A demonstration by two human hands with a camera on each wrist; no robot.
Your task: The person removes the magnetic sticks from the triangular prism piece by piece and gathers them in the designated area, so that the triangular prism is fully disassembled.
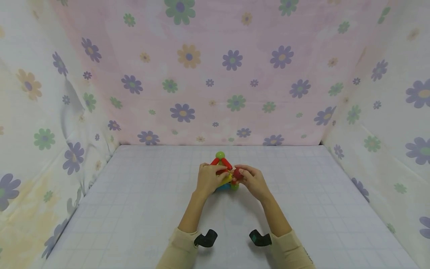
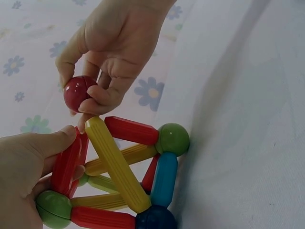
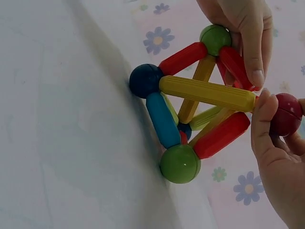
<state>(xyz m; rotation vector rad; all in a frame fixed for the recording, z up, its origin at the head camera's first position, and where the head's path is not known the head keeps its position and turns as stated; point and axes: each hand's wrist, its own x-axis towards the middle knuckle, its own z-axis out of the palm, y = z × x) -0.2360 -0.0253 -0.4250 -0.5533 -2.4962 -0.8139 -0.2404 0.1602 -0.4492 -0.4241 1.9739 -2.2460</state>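
Observation:
A structure of coloured magnetic rods and balls stands on the table; a yellow rod (image 2: 116,164), red rods and a blue rod (image 3: 163,120) run between green balls (image 3: 180,163) and a dark blue ball (image 3: 146,81). My left hand (image 1: 209,178) pinches a red rod (image 2: 66,164) near its upper end. In my right hand (image 1: 254,182), thumb and fingers hold a red ball (image 2: 78,94) beside the gathered upper rod ends. One right fingertip is at the yellow rod's top. Whether the ball touches any rod, I cannot tell.
The white table (image 1: 134,209) carries the structure near its middle. Flowered cloth (image 1: 208,74) hangs at the back and both sides. A black fitting (image 1: 206,238) sticks out from each sleeve cuff, above the table.

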